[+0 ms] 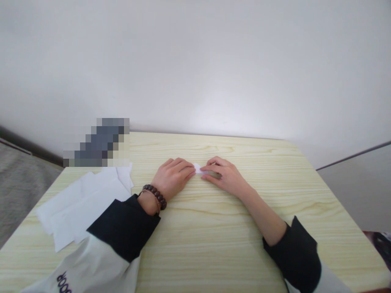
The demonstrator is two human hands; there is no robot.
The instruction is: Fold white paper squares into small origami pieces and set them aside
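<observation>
White paper (198,168), long axis apparently crosswise, is pinched by left hand (171,176) and right hand (229,176).

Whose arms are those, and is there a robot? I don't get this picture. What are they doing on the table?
There's no robot here, just a person's two bare hands. The camera sits on their head, so you look forward and down, almost as they do.

The left hand has a dark beaded bracelet at its wrist. Its fingertips and those of the right hand hold a small white piece, probably paper, between them.

White sheets lie overlapping on the pale wooden-looking table, over by the left arm. Behind them, a blocky patch hides something, so I can't tell what.
</observation>
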